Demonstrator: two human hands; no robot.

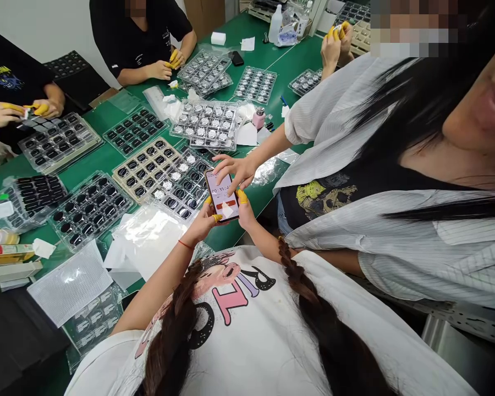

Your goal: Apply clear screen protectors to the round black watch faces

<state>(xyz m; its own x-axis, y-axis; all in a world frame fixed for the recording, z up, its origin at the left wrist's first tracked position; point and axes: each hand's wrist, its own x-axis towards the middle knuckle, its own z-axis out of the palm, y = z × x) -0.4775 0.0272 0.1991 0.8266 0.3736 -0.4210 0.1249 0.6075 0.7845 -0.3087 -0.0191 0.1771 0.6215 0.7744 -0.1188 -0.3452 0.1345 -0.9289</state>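
My left hand point(203, 221) and my right hand point(245, 209), both with yellow finger cots, grip a smartphone point(221, 208) from its two sides. The phone's lit screen shows a timer with a red button. A co-worker's hand point(238, 169) reaches in from the right, its fingers over the upper part of the screen. Just beyond the phone lies a clear tray of round black and white watch parts point(177, 187), beside a beige tray of dark round parts point(146, 169).
More trays of round parts point(208, 122) cover the green table point(107, 159). A pink pump bottle point(258, 117) stands behind the phone. Clear plastic sheets point(148, 236) and a white sheet point(71, 283) lie at the near left. Several co-workers sit around the table; one leans close on my right.
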